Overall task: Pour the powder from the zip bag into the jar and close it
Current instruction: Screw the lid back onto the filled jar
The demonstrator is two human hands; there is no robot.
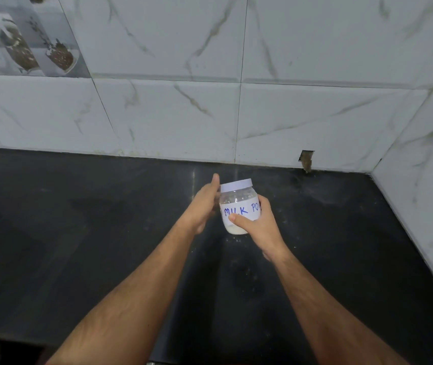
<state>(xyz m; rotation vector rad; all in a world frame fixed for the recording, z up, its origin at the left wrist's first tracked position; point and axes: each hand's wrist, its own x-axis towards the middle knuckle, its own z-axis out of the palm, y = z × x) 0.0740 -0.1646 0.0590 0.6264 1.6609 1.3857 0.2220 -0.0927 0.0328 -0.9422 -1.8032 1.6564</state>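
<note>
- Right hand (256,222) was wrapped around the jar (237,210), thumb across the front of the paper label (240,212), fingers curled round its far side. Clamped on it.
- Jar was clear plastic, upright or nearly so, white lid (236,185) seated on top.
- Label read "MILK PO…" in blue marker; the rest was hidden by the right hand's fingers.
- White powder (234,229) showed in the jar's bottom, below the label, with dusty residue on the inner wall above it.
- Left hand (205,204) sat just beside the jar on the side opposite the right hand, palm toward it, thumb tip up at lid height next to the lid edge. Fingers were loosely curved, not closed on anything visible; couldn't tell whether the palm actually touched the jar wall.
- Couldn't tell if the jar base rested on the black bench (78,246) or hung just above it.
- A few pale specks lay on the bench just below the right hand.
- Marble-pattern tiled wall (183,114) stood beyond both hands, with a chipped gap (306,160) at its base, beyond and to the right of the right hand.
</note>
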